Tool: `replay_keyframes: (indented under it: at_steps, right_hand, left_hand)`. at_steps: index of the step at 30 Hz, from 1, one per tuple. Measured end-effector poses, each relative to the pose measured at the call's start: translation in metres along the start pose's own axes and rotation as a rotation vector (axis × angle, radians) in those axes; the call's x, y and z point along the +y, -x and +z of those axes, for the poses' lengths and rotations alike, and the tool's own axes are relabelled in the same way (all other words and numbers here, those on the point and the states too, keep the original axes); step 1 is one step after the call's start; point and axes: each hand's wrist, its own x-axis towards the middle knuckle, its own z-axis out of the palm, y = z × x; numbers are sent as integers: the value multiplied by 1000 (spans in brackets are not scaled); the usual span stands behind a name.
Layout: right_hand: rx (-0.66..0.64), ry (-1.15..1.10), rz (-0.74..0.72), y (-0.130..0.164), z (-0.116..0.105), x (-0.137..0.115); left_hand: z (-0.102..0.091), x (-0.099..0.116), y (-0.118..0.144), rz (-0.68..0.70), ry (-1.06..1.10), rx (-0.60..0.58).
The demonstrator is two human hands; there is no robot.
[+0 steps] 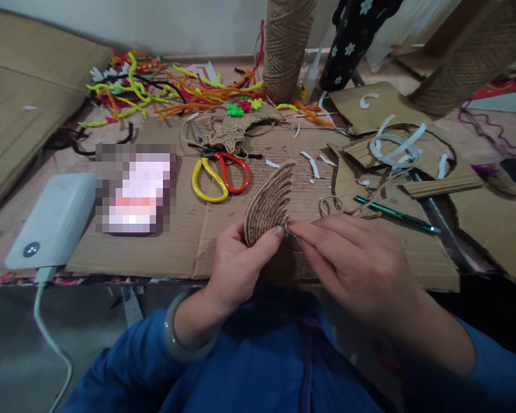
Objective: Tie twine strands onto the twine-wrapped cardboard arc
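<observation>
My left hand (236,267) grips a curved, wing-shaped piece wrapped in jute twine (269,203), thumb pressed on its lower right corner. My right hand (356,267) pinches the same corner from the right, fingertips meeting the left thumb. A loose strand of jute twine (333,205) curls on the cardboard sheet (155,252) just beyond my right fingers. A pale bangle sits on my left wrist, and both sleeves are blue.
Scissors with yellow and red handles (219,175) lie behind the piece. A white power bank (54,221) with a cable sits left, a blurred phone beside it. Coloured pipe cleaners (163,89), a jute cone (286,49), a green pen (398,215), white strips and cardboard scraps (395,146) lie beyond.
</observation>
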Motion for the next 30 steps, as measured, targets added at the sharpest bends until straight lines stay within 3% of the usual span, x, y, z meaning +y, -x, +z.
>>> replay_keyframes:
  at_steps: [20,30]
  right_hand:
    - [57,-89,46,-5,-1,-1]
    - [-91,-187,132,-8,0,11]
  left_hand:
    - [0,-1,-1,6,35,-30]
    - [0,-2,-2,47,13,-51]
